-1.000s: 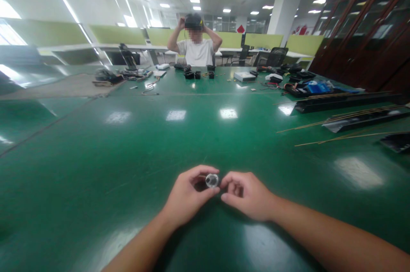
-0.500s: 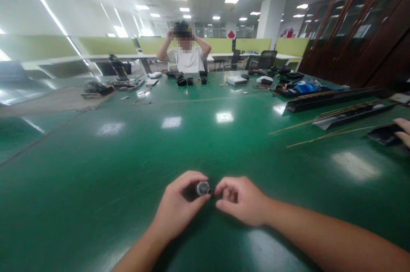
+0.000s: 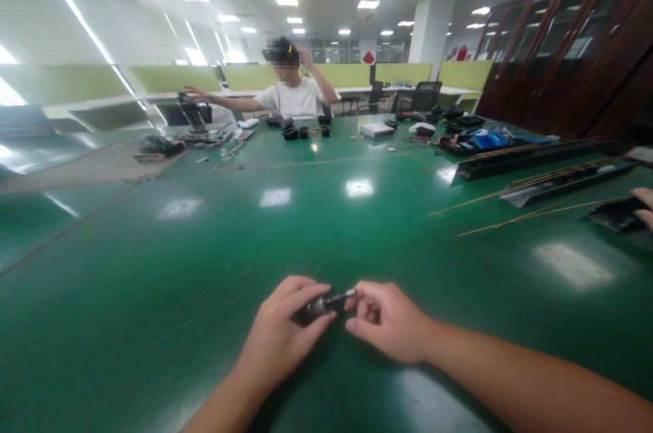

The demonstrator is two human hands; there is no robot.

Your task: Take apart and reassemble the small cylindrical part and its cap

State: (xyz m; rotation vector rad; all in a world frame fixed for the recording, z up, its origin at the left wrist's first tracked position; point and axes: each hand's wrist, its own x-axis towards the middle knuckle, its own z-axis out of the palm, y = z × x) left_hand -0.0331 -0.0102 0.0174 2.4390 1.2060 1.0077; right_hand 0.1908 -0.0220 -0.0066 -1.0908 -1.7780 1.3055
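Observation:
In the head view my left hand (image 3: 286, 324) is closed round a dark metal cylinder (image 3: 319, 306) with a narrower, ribbed shaft and a pale tip. Its thumb and fingers grip the thick end, and the shaft points right. The cylinder's exact kind I cannot make out. My right hand (image 3: 388, 319) is beside the pale tip, index fingertip at or against it. Its other fingers curl inward, and the thumb stays apart from the index finger with a gap between them. Both hands are low over the green tabletop (image 3: 245, 243).
Thin rods (image 3: 490, 198) and black metal channels (image 3: 535, 160) lie at the right. Another person's hand (image 3: 645, 205) touches a black part (image 3: 612, 214) at the right edge. Across the table a person (image 3: 296, 96) sits behind small black parts (image 3: 296, 132) and a white box (image 3: 377, 129).
The cylinder has turned in my left hand: its shaft faced me and now points right at my right fingertips. The person opposite has lowered one arm and stretched it out sideways.

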